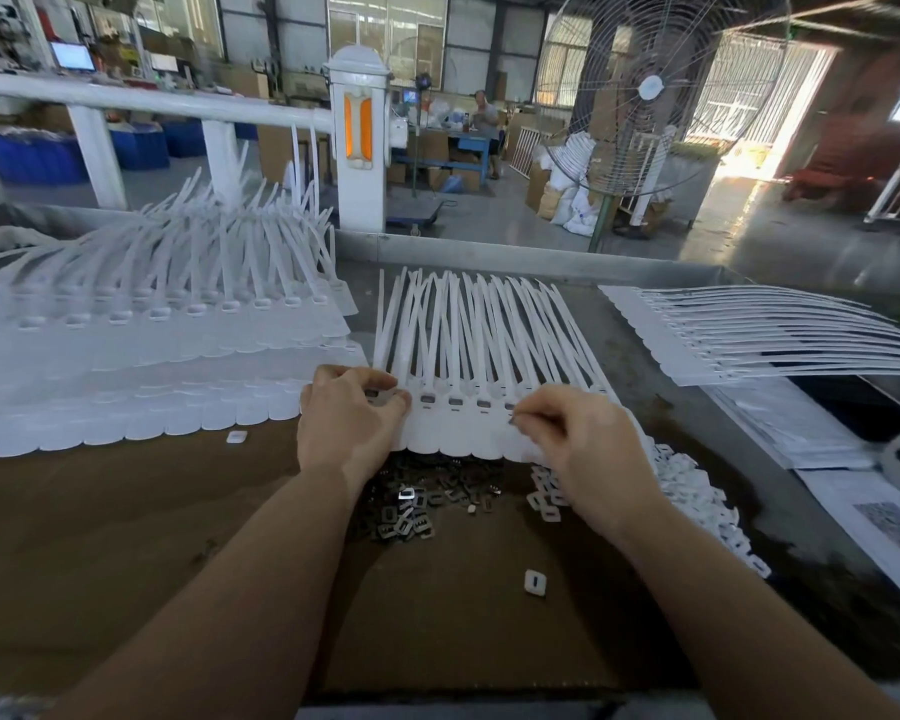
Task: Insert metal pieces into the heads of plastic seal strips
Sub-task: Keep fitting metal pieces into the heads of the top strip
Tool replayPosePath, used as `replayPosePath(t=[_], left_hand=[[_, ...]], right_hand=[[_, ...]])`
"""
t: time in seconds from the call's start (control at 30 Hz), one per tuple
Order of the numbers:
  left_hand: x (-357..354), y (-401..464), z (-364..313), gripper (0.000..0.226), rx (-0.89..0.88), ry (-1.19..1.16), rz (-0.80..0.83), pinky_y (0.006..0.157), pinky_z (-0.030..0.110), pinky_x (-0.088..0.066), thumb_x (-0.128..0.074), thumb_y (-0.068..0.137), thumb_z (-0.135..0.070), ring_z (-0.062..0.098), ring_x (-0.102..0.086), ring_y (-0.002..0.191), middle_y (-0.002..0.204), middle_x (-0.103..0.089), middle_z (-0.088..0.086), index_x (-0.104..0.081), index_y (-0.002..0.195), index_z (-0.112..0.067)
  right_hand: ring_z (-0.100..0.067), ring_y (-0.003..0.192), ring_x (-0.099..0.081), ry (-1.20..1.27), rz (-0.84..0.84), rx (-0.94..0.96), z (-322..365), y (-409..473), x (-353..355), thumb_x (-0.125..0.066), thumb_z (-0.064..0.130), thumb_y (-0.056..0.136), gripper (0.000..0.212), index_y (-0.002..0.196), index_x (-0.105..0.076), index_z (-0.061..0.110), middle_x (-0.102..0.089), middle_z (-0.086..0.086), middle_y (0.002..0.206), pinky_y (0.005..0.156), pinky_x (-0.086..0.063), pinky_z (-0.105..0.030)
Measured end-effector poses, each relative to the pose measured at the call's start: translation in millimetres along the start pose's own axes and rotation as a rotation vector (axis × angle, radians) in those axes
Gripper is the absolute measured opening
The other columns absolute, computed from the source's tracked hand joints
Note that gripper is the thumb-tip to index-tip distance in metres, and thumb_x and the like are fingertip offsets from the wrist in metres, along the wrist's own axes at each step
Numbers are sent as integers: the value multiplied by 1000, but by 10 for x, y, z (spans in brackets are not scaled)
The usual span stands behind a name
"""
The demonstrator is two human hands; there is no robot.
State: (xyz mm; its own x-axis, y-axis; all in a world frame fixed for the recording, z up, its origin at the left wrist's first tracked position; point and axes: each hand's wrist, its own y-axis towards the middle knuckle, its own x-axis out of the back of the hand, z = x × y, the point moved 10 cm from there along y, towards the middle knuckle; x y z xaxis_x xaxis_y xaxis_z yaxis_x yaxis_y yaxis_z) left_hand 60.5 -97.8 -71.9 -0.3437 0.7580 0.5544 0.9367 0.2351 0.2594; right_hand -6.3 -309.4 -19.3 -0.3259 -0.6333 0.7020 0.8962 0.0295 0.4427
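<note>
Head view, both hands (pixel 352 413) (pixel 583 433) pinching small metal pieces (pixel 380 398) into flat white plastic seal strips (pixel 458 407)

Row of white plastic seal strips (pixel 458 366), tails fanned away, several heads holding metal inserts; loose metal pieces (pixel 417 504) heaped just beside.

Metal pieces (pixel 411 504) lie heaped before the strip row (pixel 468 356), between stacked strips (pixel 152 330) left and caps (pixel 697 491) right.
</note>
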Motion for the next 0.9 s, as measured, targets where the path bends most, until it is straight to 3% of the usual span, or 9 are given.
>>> replayPosePath(t=[0.1, 0.27, 0.4, 0.57, 0.9], left_hand=[[-1, 8, 0, 23, 3, 4, -2, 92, 30, -37, -66, 85, -36, 24, -44, 115, 104, -35, -6, -67, 104, -24], [-5, 13, 2, 23, 6, -2, -6, 93, 30, -37, -66, 84, -36, 23, -44, 114, 104, -36, -6, -68, 104, -23], [2, 7, 10, 23, 8, -16, -2, 98, 35, -40, -67, 84, -36, 23, -46, 114, 105, -38, -5, -68, 103, -23], [2, 3, 11, 22, 8, -12, -1, 98, 35, -40, -67, 84, -36, 24, -46, 114, 106, -38, -5, -68, 103, -24], [-4, -3, 11, 21, 12, -21, 2, 99, 37, -41, -67, 84, -35, 23, -46, 114, 106, -38, -5, -68, 101, -24]], right_hand=[[-6, 76, -61, -52, -87, -123, -314, 59, 266, -61, 16, 88, 8, 91, -68, 15, -67, 5, 83, 74, -50, -21], [-19, 82, -63, -168, -138, -258, -725, 119, 552, -63, 16, 87, 8, 88, -69, 11, -70, -4, 85, 81, -51, -40], [-21, 82, -60, -286, -103, -274, -847, 157, 599, -59, 17, 89, 9, 85, -67, 14, -68, -3, 87, 79, -50, -40], [-17, 75, -52, -393, 0, -255, -917, 201, 542, -55, 16, 92, 12, 85, -64, 15, -57, 0, 83, 68, -40, -29], [-16, 79, -50, -421, 101, -156, -872, 248, 470, -55, 12, 91, 14, 84, -67, 15, -56, 0, 88, 70, -40, -30]])
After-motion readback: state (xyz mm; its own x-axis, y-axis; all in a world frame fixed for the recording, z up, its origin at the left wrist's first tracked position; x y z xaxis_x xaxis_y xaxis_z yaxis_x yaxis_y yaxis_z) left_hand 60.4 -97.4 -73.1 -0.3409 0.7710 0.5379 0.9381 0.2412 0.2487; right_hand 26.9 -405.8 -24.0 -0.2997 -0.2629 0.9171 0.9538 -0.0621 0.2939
